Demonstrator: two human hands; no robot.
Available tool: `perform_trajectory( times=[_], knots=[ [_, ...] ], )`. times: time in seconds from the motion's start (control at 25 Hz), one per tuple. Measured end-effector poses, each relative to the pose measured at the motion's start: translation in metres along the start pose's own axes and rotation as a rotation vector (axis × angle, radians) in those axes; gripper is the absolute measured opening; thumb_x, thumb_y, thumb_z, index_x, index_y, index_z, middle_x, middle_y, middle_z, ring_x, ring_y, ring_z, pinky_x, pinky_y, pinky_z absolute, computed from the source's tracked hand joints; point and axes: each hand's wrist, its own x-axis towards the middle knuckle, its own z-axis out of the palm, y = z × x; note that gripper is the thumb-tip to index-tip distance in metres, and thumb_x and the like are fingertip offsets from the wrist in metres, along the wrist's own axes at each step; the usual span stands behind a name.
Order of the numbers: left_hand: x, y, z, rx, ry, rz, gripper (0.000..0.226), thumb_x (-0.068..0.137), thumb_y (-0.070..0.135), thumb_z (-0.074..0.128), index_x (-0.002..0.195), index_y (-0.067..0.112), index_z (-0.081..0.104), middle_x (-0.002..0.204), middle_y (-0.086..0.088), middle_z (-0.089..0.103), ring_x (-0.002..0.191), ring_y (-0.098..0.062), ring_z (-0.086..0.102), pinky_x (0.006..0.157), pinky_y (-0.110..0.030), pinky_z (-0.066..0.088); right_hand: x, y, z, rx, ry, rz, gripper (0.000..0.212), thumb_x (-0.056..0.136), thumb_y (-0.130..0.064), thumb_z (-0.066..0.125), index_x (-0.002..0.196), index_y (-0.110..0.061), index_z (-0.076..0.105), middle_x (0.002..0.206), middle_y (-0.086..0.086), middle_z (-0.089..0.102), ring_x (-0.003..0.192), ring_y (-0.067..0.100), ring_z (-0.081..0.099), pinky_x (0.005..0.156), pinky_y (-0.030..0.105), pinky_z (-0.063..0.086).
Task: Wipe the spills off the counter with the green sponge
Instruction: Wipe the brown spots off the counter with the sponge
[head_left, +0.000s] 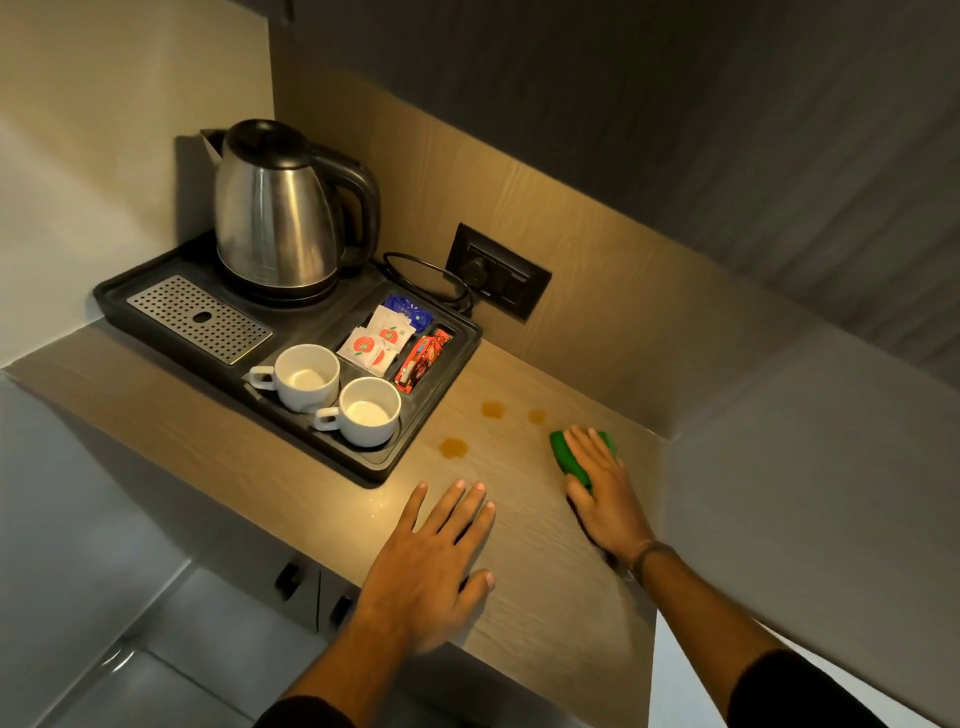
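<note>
3 spills (492, 409), 2 cups (306, 376), 1 kettle (275, 213), 1 sponge (571, 457), 2 hands (431, 561)

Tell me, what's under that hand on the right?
A green sponge lies under the right hand, pressed on the pale wooden counter. Only its green edges show past the fingers; its middle is covered. Three orange-brown spills sit beside it.

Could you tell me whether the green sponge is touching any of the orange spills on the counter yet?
Apart. The head view shows bare counter between the green sponge, under the right hand, and the nearest spill.
</note>
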Motion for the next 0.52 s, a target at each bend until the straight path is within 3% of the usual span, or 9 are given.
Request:
perform_trajectory(
  times=[0.08, 0.24, 0.44, 0.52],
  knots=[
    [-0.001, 0.0, -0.001, 0.007, 0.004, 0.005, 0.074, 0.106, 0.064, 0.021, 0.166, 0.026, 0.002, 0.177, 0.0, -0.004, 0.159, -0.02, -0.015, 0.127, -0.057, -0.009, -0.014, 0.02, -0.01, 0.016, 0.008, -0.022, 0.062, 0.101, -0.013, 0.056, 0.159, -0.022, 0.035, 0.168, 0.001, 0.03, 0.158, 0.023, 0.015, 0.127, 0.052, 0.019],
    [-0.001, 0.002, 0.0, 0.021, 0.004, 0.001, 0.073, 0.107, 0.064, 0.019, 0.166, 0.026, -0.001, 0.176, 0.0, -0.007, 0.159, -0.021, -0.016, 0.128, -0.058, -0.009, 0.052, -0.011, -0.005, -0.042, 0.102, 0.237, 0.059, 0.1, -0.01, 0.055, 0.157, -0.013, 0.038, 0.166, 0.012, 0.035, 0.156, 0.032, 0.022, 0.126, 0.053, 0.019],
    [-0.001, 0.002, -0.001, 0.031, 0.001, 0.005, 0.073, 0.107, 0.063, 0.02, 0.166, 0.024, 0.0, 0.177, -0.001, -0.005, 0.159, -0.022, -0.015, 0.128, -0.059, -0.006, 0.017, -0.015, 0.011, 0.008, -0.029, -0.102, 0.062, 0.101, -0.021, 0.054, 0.16, -0.023, 0.033, 0.169, -0.001, 0.027, 0.159, 0.019, 0.012, 0.127, 0.044, 0.011],
    [-0.001, 0.002, -0.001, 0.033, 0.001, 0.005, 0.073, 0.107, 0.062, 0.02, 0.165, 0.024, -0.001, 0.177, -0.002, -0.006, 0.159, -0.022, -0.015, 0.128, -0.058, -0.008, 0.025, -0.004, 0.001, 0.012, -0.008, -0.057, 0.06, 0.102, -0.017, 0.054, 0.159, -0.019, 0.035, 0.168, 0.002, 0.029, 0.158, 0.024, 0.015, 0.128, 0.048, 0.015]
  ],
)
